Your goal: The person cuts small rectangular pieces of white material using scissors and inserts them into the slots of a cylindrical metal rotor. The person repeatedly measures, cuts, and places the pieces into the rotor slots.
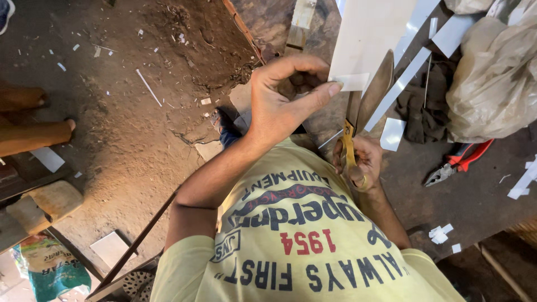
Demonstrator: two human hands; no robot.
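Note:
My left hand (279, 98) pinches the lower corner of a large white sheet (366, 33) between thumb and forefinger. My right hand (361, 162) grips the yellow handles of big metal shears (366, 98). Their long blades are spread apart at the sheet's lower edge, close to my left fingertips. A narrow white strip (400, 86) hangs off the sheet to the right of the blades.
Red-handled pliers (458, 162) lie on the dark workbench (475, 201) to the right, under a crumpled plastic bag (495, 78). White offcuts (391, 134) are scattered on the bench. Dirt floor (123, 123) with scraps lies left. Another person's foot (33, 134) shows at far left.

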